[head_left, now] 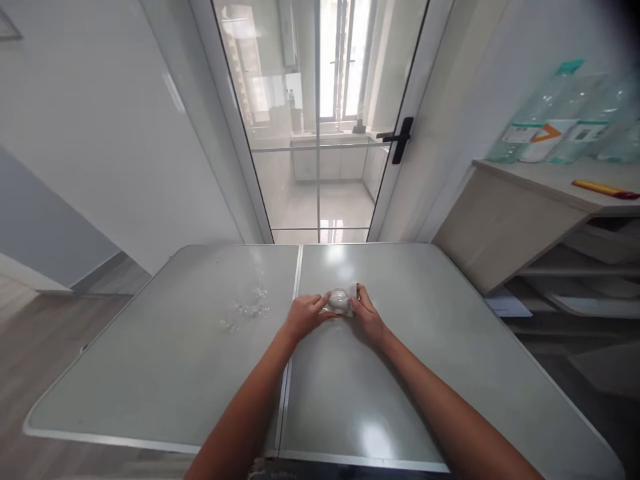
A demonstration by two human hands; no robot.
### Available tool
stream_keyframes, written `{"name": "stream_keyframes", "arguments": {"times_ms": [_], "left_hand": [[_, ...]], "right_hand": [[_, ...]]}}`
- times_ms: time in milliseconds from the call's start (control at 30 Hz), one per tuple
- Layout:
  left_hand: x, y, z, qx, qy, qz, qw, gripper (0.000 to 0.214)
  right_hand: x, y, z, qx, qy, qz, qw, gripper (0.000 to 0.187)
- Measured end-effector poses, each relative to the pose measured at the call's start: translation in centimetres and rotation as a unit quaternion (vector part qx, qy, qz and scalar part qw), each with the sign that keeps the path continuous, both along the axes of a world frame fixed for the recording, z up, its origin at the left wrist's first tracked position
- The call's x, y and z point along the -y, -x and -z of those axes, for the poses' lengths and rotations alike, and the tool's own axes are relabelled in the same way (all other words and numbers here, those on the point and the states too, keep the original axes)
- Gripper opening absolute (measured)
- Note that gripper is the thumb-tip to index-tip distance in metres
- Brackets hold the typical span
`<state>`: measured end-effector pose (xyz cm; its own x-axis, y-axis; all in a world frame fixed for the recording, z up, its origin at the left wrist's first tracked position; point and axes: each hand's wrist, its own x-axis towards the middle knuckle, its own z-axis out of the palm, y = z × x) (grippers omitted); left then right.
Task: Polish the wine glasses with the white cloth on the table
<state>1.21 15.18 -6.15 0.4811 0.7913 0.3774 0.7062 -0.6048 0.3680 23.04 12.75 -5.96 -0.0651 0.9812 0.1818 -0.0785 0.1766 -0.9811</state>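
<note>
A small clear, domed object, like a plastic blister pack [340, 301], is held between my two hands just over the folding table [400, 387]. Something whitish and rounded shows through it, but its kind cannot be made out. My left hand [306, 316] pinches its left edge between thumb and fingers. On the opposite edge, my right hand [369, 316] grips it with the thumb in front and fingers behind. Left of my left hand, several small clear bits [253, 310] lie scattered on the tabletop.
A metal seam [285, 400] divides the tabletop. Beyond its far edge stands a glazed door with a black handle [401, 140]. At right, a shelf unit [530, 213] carries several plastic bottles [537, 127] and a yellow-and-red stick-like item [605, 189]. A white wall [100, 120] rises at left.
</note>
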Motion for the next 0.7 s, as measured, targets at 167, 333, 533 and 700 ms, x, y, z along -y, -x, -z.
{"name": "stream_keyframes", "arguments": {"times_ms": [167, 333, 533, 700], "left_hand": [[0.5, -1.2, 0.0, 0.088, 0.124, 0.03, 0.988, 0.051], [0.6, -1.9, 0.1, 0.145, 0.218, 0.011, 0.965, 0.053], [0.6, -2.5, 2.1, 0.058, 0.018, -0.036, 0.998, 0.051], [0.4, -2.6, 2.5, 0.028, -0.013, 0.009, 0.999, 0.048]], "right_hand": [[-0.2, -1.2, 0.7, -0.001, -0.026, -0.054, 0.998, 0.044], [-0.6, -1.9, 0.9, 0.031, -0.049, -0.055, 0.997, 0.034], [-1.1, -1.5, 1.1, 0.054, -0.059, -0.037, 0.996, 0.034], [-0.9, -2.0, 0.8, 0.068, -0.052, -0.042, 0.995, 0.026]]}}
